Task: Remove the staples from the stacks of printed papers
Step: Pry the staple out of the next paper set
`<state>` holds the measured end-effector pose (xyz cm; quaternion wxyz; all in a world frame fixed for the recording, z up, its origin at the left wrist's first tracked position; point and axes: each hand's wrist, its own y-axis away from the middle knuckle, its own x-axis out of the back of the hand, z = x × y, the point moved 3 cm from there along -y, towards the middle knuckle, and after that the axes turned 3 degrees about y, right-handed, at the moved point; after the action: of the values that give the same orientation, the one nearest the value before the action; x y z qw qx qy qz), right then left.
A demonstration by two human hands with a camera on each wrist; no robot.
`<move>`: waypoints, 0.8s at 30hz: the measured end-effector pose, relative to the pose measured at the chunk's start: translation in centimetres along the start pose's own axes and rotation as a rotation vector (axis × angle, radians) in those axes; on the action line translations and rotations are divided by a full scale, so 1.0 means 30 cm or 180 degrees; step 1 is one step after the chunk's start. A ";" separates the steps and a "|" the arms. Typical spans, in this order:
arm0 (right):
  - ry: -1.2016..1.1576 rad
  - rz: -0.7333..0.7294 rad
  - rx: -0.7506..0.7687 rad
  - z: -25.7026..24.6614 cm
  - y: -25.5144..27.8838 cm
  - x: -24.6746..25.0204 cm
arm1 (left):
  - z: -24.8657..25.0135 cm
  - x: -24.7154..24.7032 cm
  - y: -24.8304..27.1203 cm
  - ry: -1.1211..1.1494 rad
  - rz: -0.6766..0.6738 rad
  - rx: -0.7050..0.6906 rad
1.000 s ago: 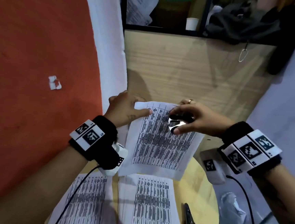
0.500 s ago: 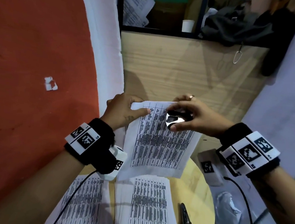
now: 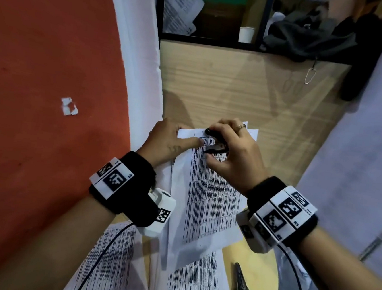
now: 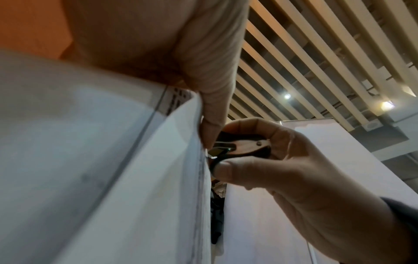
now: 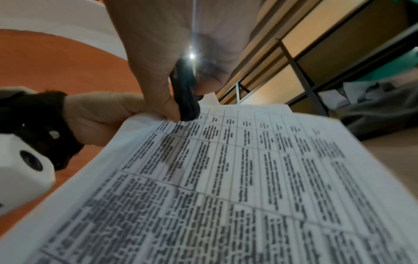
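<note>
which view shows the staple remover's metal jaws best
The left wrist view: the staple remover, gripped by the right hand, shows its metal jaws side-on at the paper edge. The head view shows it small between fingers; the right wrist view shows only its black body.

A room with an orange floor, a wood cabinet and a slat ceiling

The floor (image 3: 42,67) is orange, with a small white scrap (image 3: 69,106) lying on it. A white wall (image 3: 138,54) stands beside a light wood cabinet (image 3: 241,86). On top of the cabinet is a black shelf frame (image 3: 264,17) with a white cup (image 3: 246,34) and a dark cloth (image 3: 309,43) in it. A round yellow table (image 3: 260,264) is low in the head view. The ceiling (image 4: 316,53) has long pale slats, and two small lamps (image 4: 287,96) shine there.
</note>
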<state>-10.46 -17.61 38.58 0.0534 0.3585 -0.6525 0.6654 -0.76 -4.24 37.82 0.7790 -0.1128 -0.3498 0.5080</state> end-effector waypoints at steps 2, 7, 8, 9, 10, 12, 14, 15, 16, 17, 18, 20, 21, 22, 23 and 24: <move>0.0437 0.0023 0.0157 -0.009 -0.002 0.010 | -0.002 0.001 0.001 0.0098 -0.0066 0.0006; 0.0395 -0.0132 0.0417 -0.011 -0.002 0.010 | -0.008 0.002 -0.004 0.0224 -0.0191 0.0030; 0.0366 -0.0164 0.0453 -0.008 -0.003 0.008 | -0.008 0.002 -0.005 0.0251 -0.0200 0.0042; 0.0345 -0.0184 0.0488 -0.005 -0.003 0.007 | -0.007 0.001 -0.005 0.0290 -0.0218 0.0056; 0.0314 -0.0183 0.0516 -0.003 -0.004 0.006 | -0.005 0.001 -0.005 0.0327 -0.0240 0.0083; 0.0247 -0.0145 0.0558 0.000 -0.005 0.006 | -0.002 0.001 -0.005 0.0379 -0.0260 0.0128; 0.0201 -0.0111 0.0581 0.002 -0.004 0.004 | -0.005 -0.001 -0.009 0.0459 -0.0276 0.0150; 0.0174 -0.0103 0.0591 0.003 -0.003 0.003 | -0.009 -0.002 -0.012 0.0505 -0.0284 0.0153; 0.0155 -0.0101 0.0607 0.004 -0.004 0.002 | -0.009 -0.004 -0.013 0.0531 -0.0290 0.0158; 0.0150 -0.0101 0.0625 0.004 -0.004 0.001 | -0.010 -0.005 -0.012 0.0547 -0.0301 0.0156; 0.0157 -0.0102 0.0642 0.005 -0.005 -0.001 | -0.007 -0.004 -0.009 0.0572 -0.0312 0.0158; 0.0177 -0.0094 0.0665 0.005 -0.007 -0.002 | 0.000 -0.003 -0.003 0.0660 -0.0342 0.0191; 0.0179 -0.0086 0.0671 0.006 -0.008 -0.002 | 0.003 -0.003 0.001 0.0694 -0.0362 0.0194; 0.0178 -0.0074 0.0678 0.006 -0.007 -0.002 | 0.007 -0.002 0.006 0.0690 -0.0374 0.0203; 0.0176 -0.0060 0.0689 0.005 -0.005 -0.002 | 0.011 -0.002 0.011 0.0679 -0.0381 0.0211; 0.0178 -0.0049 0.0708 0.005 -0.002 -0.004 | 0.015 -0.003 0.015 0.0669 -0.0391 0.0226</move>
<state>-10.29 -17.70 38.56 0.0365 0.3486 -0.5701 0.7430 -1.39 -4.19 37.87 0.8445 -0.1161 -0.2543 0.4568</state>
